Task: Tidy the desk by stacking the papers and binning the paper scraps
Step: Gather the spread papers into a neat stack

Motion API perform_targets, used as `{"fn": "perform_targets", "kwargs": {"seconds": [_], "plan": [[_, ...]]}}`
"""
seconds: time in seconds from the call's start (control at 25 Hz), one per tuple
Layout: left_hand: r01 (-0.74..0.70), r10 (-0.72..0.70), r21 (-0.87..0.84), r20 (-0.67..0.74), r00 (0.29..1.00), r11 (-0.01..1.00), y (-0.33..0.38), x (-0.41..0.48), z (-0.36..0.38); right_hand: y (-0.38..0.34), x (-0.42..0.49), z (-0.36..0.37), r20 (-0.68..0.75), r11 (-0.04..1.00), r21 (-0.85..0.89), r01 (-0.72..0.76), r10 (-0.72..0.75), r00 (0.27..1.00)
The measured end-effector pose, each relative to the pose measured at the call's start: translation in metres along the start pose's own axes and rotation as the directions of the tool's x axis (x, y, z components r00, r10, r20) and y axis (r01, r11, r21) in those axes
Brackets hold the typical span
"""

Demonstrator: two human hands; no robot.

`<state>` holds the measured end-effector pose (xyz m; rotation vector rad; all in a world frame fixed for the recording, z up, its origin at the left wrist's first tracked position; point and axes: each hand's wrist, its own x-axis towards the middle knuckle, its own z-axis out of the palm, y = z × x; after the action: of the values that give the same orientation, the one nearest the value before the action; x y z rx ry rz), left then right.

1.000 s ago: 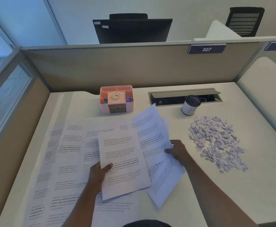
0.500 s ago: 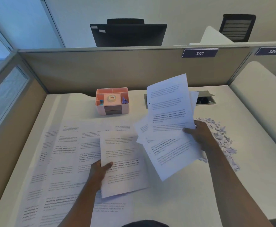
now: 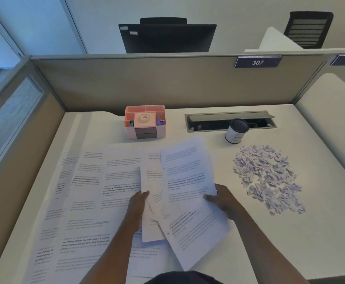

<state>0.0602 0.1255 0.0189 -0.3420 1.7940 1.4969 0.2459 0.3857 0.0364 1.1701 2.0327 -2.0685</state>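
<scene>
Head view of a desk [image 3: 290, 253] with printed papers and torn scraps. The left hand [image 3: 137, 203] is pinching the left edge of a single sheet [image 3: 153, 187], thumb lying on top and the other fingers hidden beneath it. The right hand [image 3: 227, 201] is gripping a loose bundle of sheets [image 3: 188, 177] at its right edge, thumb pressing on the upper face, and this bundle is overlapping the single sheet. Both are being held low over the middle of the desk, above more papers [image 3: 89, 191] that are lying spread across its left half. The paper scraps [image 3: 268, 177] are lying in a heap on the right side, well apart from the hands. A cup [image 3: 236, 131] is standing just beyond the heap, beside an open cable tray [image 3: 229, 119]. A pink organizer [image 3: 145, 130] carrying a tape roll [image 3: 144, 118] is sitting near the partition [image 3: 167, 83].
</scene>
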Motion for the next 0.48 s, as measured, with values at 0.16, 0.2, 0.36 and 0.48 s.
{"fn": "perform_targets", "kwargs": {"seconds": [0.16,0.2,0.36,0.48], "plan": [[-0.073,0.077,0.11,-0.033,0.996,0.991,-0.007,0.004,-0.002,0.006,0.008,0.002,0.116,0.995,-0.02,-0.096,0.098,0.988],[-0.074,0.079,0.108,-0.05,0.996,0.991,-0.01,0.007,-0.003,0.008,0.01,0.004,0.066,0.995,-0.015,-0.1,0.101,0.993],[-0.064,0.087,0.148,-0.151,0.985,0.987,-0.013,0.013,-0.004,0.008,0.013,0.009,-0.127,0.999,-0.002,-0.053,0.052,0.991],[-0.074,0.1,0.174,-0.146,0.984,0.982,-0.01,0.013,-0.003,0.008,0.014,0.004,-0.071,0.994,-0.035,-0.104,0.101,0.992]]}}
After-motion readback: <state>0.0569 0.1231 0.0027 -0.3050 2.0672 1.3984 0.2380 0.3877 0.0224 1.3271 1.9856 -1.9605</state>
